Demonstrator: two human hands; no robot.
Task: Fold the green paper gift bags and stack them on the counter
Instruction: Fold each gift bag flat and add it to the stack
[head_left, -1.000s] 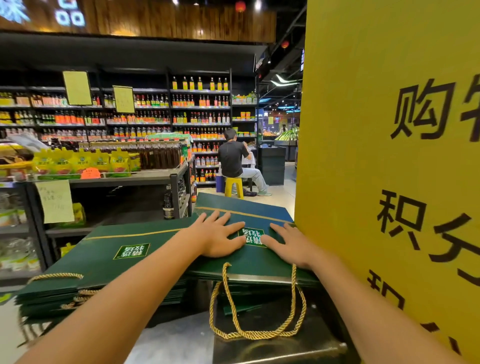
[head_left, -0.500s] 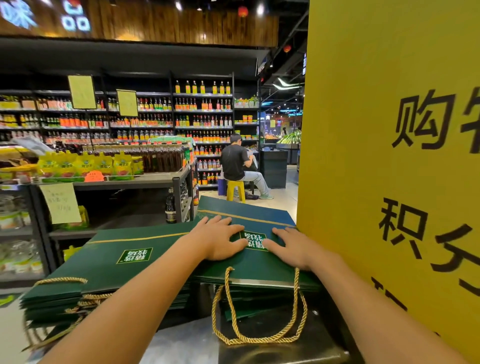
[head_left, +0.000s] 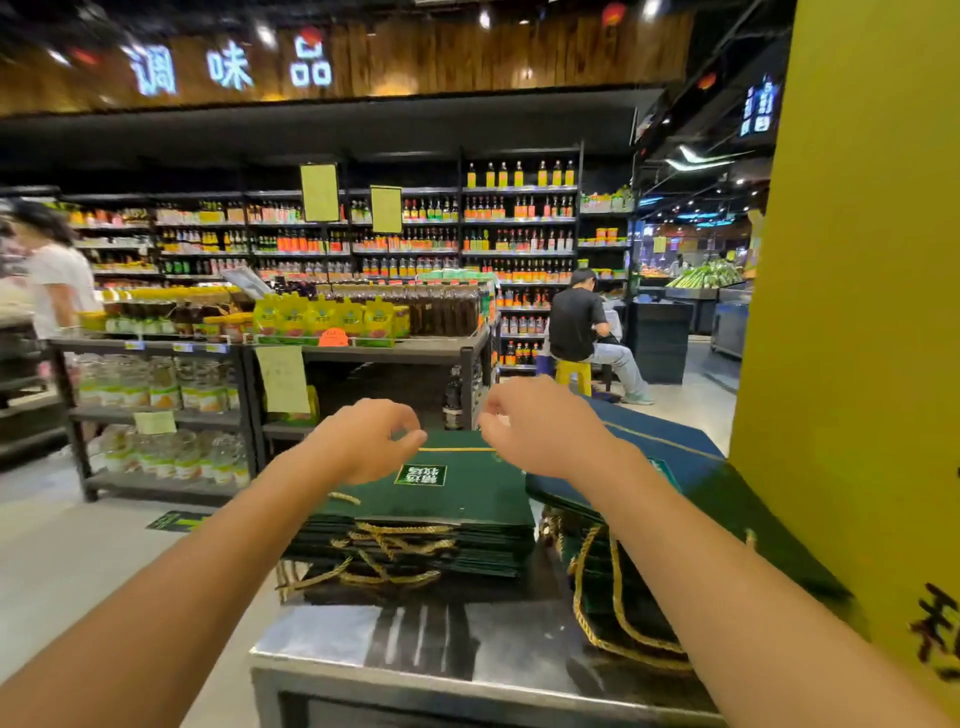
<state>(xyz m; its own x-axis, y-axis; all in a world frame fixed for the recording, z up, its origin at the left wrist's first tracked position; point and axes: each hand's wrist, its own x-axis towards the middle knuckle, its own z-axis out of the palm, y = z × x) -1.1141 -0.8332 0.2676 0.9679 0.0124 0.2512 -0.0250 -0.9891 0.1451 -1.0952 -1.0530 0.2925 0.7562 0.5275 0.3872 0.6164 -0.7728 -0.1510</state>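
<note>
On steel counter (head_left: 415, 654), near part bare: two piles of flattened green paper gift bags. Left pile (head_left: 441, 504) square to view, label up, gold rope handles (head_left: 400, 545) spilling from near side. Right pile (head_left: 670, 447) just beside, skewed, close against yellow sign panel (head_left: 857, 312), long handle loop (head_left: 618, 623) trailing over the counter.

Both hands raised at far edge of left pile's top bag. Left hand (head_left: 363, 441): fingers curled downward, tips close to the gold-trimmed far edge. Right hand (head_left: 540, 431): same posture, fingers bent, tips near same edge. Blurred by motion, so cannot tell whether either pinches paper or only hovers above it. Nothing plainly lifted.

Judged step: between bags. Top bag of left pile flat and aligned; reach to far edge probably meant to square it or take up a bag. Task apparently well along, going by height of piles; no unfolded bag in view.

Next move calls for: sure pinch at both far corners, even pull, handles kept out of creases. Risk: skewed right pile sliding, loop snagging a wrist.

Background: condiment shelves, seated person (head_left: 576, 322).
</note>
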